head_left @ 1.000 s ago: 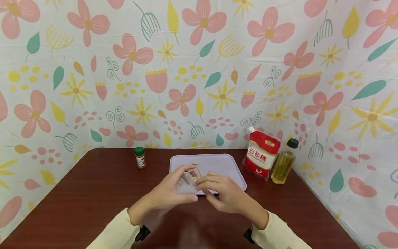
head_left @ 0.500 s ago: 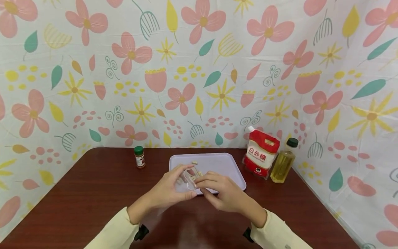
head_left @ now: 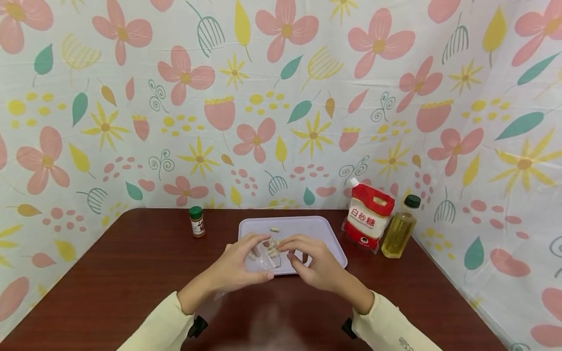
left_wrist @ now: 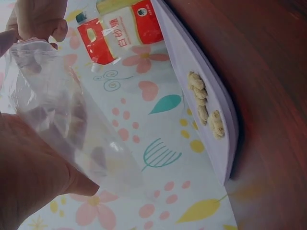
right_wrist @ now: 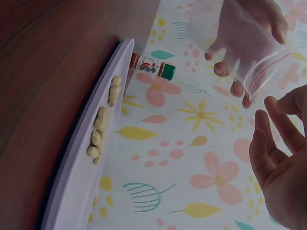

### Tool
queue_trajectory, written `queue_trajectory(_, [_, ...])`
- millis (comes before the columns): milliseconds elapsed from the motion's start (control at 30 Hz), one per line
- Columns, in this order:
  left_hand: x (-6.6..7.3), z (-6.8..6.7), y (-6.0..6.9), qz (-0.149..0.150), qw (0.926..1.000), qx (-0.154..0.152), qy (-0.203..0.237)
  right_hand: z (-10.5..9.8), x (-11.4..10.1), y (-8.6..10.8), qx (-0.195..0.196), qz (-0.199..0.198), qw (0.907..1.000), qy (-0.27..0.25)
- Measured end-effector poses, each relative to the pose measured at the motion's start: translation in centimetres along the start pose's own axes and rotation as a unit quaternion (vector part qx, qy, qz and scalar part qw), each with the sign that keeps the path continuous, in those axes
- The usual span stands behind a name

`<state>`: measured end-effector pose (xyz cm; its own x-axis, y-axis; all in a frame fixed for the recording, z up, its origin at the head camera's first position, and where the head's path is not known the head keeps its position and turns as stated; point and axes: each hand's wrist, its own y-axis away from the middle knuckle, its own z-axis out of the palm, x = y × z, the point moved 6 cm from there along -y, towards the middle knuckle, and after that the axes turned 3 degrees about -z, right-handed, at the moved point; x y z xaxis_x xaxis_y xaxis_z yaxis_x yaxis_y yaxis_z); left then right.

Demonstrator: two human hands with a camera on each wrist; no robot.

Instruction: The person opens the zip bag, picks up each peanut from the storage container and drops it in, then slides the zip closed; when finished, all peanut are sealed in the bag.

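Note:
A clear zip bag (head_left: 267,258) with a thin red strip along its mouth is held in my left hand (head_left: 237,263); in the right wrist view that hand's fingers lie behind the bag (right_wrist: 254,57). My right hand (head_left: 320,263) is beside the bag's mouth. Its fingers (right_wrist: 261,139) are loosely bent and apart from each other, with nothing seen between them; a small gap to the bag shows in the right wrist view. Below and beyond both hands lies a pale lilac tray (head_left: 311,226) with several unshelled peanuts (left_wrist: 199,91) on it.
At the back right of the dark wooden table (head_left: 145,273), a red and white sugar pouch (head_left: 369,217) stands beside an oil bottle (head_left: 400,231) with a dark cap. A small green-capped seasoning jar (head_left: 197,223) stands left of the tray. A flowered cloth (head_left: 263,107) hangs behind.
My right hand's fingers have drawn back a little from the bag's mouth and lifted. The left hand keeps the bag, which has tilted slightly.

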<state>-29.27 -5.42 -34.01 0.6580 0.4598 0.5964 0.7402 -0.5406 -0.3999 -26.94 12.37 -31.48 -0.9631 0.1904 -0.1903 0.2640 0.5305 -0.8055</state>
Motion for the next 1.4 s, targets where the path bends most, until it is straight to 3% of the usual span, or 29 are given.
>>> queue_trajectory(200, [-0.7,-0.2,0.0,-0.007,0.9996,0.023,-0.016,0.0,0.4,-0.7,0.015,0.068,0.9976,-0.002])
queue_trajectory(367, [-1.3,-0.2,0.0,-0.023,0.9994,0.023,-0.015,-0.2,0.1,-1.3,0.009,0.122,0.9925,0.0])
queue_trajectory(600, [-1.2,-0.6,0.1,-0.027,0.9988,0.037,-0.018,1.9,5.6,1.1,-0.014,0.196,0.9804,-0.003])
queue_trajectory(867, [-1.5,-0.5,0.1,-0.032,0.9979,0.045,-0.034,3.4,7.3,1.6,-0.052,0.222,0.9733,0.025])
queue_trajectory(1100, [-1.2,-0.6,0.1,-0.033,0.9969,0.051,-0.051,4.0,9.2,1.8,-0.091,0.29,0.951,0.057])
queue_trajectory(1400, [-1.0,-0.4,-0.1,-0.026,0.9973,0.042,-0.055,5.4,11.2,2.1,-0.159,0.335,0.9264,0.065])
